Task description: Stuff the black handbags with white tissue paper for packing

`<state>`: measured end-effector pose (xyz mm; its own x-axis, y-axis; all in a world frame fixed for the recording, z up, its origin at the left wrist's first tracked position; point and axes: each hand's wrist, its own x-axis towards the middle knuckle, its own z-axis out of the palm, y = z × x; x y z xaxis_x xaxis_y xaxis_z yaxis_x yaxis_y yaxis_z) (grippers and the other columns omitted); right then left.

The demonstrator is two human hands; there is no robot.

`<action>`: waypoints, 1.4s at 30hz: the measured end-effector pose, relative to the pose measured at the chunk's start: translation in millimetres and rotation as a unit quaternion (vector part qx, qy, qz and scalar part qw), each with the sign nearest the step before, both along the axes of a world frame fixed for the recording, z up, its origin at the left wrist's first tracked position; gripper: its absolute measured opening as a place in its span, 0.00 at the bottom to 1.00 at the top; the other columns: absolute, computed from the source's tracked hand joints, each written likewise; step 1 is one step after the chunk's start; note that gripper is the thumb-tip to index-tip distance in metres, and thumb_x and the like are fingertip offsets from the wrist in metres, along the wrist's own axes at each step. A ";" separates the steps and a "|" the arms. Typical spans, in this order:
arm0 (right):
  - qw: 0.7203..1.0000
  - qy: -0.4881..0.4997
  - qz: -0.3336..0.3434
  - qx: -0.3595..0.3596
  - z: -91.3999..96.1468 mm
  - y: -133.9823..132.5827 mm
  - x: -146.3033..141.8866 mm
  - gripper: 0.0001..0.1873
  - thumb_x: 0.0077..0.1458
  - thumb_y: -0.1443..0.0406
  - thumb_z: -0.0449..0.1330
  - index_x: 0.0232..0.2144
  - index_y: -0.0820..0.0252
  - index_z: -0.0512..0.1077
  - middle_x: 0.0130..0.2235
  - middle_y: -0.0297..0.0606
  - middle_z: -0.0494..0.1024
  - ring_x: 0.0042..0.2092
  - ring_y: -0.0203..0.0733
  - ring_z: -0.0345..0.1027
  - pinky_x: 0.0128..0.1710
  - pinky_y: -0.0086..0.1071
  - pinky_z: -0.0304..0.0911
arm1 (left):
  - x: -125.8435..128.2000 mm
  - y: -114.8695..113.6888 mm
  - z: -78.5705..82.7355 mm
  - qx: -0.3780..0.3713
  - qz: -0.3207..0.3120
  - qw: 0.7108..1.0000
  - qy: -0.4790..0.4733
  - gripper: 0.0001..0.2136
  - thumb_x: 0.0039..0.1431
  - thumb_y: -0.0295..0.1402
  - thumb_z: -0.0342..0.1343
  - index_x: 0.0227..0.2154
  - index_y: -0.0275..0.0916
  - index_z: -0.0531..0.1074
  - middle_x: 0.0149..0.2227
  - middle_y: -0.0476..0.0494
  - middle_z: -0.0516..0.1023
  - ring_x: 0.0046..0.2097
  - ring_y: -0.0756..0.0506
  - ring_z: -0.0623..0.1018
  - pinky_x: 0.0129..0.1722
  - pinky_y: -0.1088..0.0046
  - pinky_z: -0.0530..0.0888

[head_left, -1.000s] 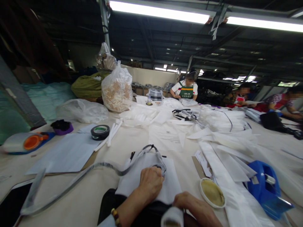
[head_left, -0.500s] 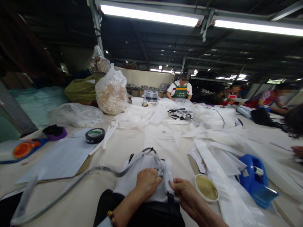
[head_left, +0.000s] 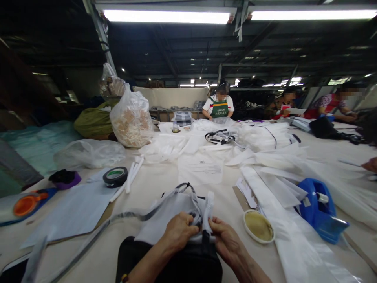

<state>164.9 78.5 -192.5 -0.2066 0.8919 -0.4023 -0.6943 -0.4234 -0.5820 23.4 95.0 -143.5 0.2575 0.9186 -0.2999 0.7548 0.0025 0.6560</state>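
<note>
A black bag (head_left: 171, 263) lies in front of me, its upper part covered by a white sheet (head_left: 156, 226). A looped handle (head_left: 188, 188) in clear plastic rises at its far side. My left hand (head_left: 179, 232) is closed on a plastic-wrapped strap at the right of the sheet; its exact grip is partly hidden. Between thumb and fingers, my right hand (head_left: 226, 237) pinches a white foam wrap (head_left: 209, 206), which stands upright around a black strap (head_left: 205, 239). A long plastic-sleeved strap (head_left: 103, 226) trails from the bag to the left.
To the right are a round dish (head_left: 259, 226) of yellowish paste and a blue tape dispenser (head_left: 318, 208). Black tape (head_left: 115, 177) rests on pale sheets (head_left: 73, 208) at left. White wrapping (head_left: 265, 135) covers the far table. A co-worker in a green apron (head_left: 220, 110) sits opposite.
The white foam wrap has tilted, its top leaning right. Both hands have drawn slightly closer together at its lower end. My view has shifted a little.
</note>
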 end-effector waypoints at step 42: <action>1.000 0.017 -0.024 -0.006 -3.9 0.2 -22.7 0.19 0.23 0.64 0.73 0.21 0.68 0.72 0.18 0.34 0.71 0.20 0.31 0.61 0.22 0.25 0.57 | -2.5 6.6 18.8 -0.212 0.068 0.952 -0.209 0.07 0.29 0.24 0.49 0.19 0.35 0.66 0.17 0.52 0.67 0.16 0.55 0.62 0.16 0.79 0.56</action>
